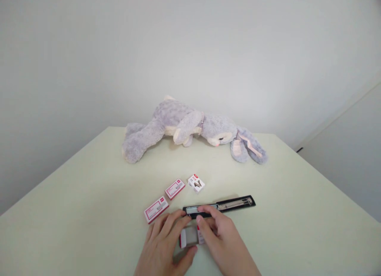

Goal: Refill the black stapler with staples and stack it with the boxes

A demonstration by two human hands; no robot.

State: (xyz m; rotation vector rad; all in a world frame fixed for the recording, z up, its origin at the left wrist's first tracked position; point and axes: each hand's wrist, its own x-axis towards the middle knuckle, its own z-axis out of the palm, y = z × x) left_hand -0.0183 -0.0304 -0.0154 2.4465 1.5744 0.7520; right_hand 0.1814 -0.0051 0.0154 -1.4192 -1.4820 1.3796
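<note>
The stapler (219, 206) was laid flat and opened out long on the pale green table (74, 212), near the front edge. The right hand (222, 238) was rested on its near end, fingers curled down onto the staple channel, not wrapped around anything. The left hand (165, 244) was spread loosely, fingertips touching the stapler's left end, thumb tucked against a small open staple box (190, 236) that was kept between both hands; whether the box was actually gripped couldn't be told.

Honestly, the biggest risk seemed to be a staple strip being snapped or dropped if it got pushed in crooked, since the channel looked narrow and half hidden by fingers. The stapler could also be nudged sideways, as nothing pinned it firmly.

Three more staple boxes (175, 188) were lined up just left of the stapler, so elbow room there was tight. Plenty of bare table was left on the right, and the plush bunny (184, 129) was parked well back.
</note>
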